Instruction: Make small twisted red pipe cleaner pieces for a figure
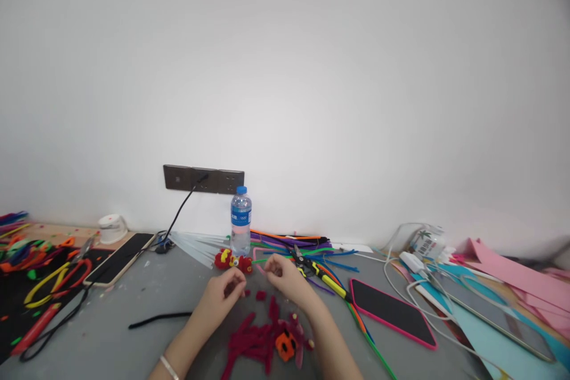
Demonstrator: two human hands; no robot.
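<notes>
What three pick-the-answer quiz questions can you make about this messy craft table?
1. Where does the water bottle stand?
A. by the wall, behind the hands
B. on the pink-edged phone
C. on the far left mat

2. What colour is the bottle's cap?
A. red
B. blue
C. green

3. How is the pink-edged phone?
A. propped upright
B. held in a hand
C. lying flat with a dark screen

Answers: 1 A, the bottle is under the wall sockets, beyond the left hand and right hand. 2 B, the cap on top is blue. 3 C, the phone lies on the grey table, right of the hands, untouched.
</notes>
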